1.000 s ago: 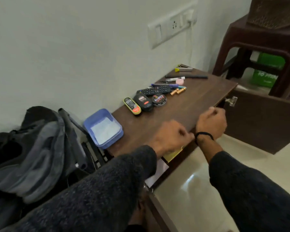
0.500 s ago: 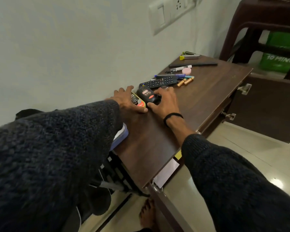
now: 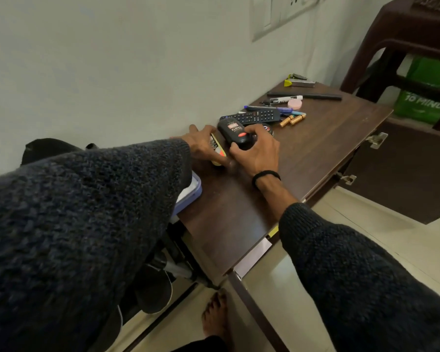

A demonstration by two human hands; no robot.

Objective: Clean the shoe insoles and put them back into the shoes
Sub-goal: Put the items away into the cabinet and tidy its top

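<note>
On the brown cabinet top (image 3: pixel 323 148) my right hand (image 3: pixel 258 153) grips a black shoe-polish bottle (image 3: pixel 235 132) with a red dot on its cap, tilted up off the wood. My left hand (image 3: pixel 202 146) lies over a yellow shoe-polish applicator (image 3: pixel 217 148) next to the wall, fingers curled round it. A round black polish tin (image 3: pixel 268 129) sits partly hidden behind my right hand. Dark shoes (image 3: pixel 154 290) stand on the rack below the cabinet's left end. No insole shows.
A black remote (image 3: pixel 254 116), pens, markers, a pink disc (image 3: pixel 295 104) and gold batteries (image 3: pixel 292 119) lie further back. A blue tub (image 3: pixel 191 191) sits under my left sleeve. A brown plastic stool (image 3: pixel 401 47) stands far right. My bare foot (image 3: pixel 216 318) is on the tiled floor.
Both hands went from the cabinet's front edge to the polish items by the wall. My right hand has since lifted the black bottle's near end; the camera moved closer.
</note>
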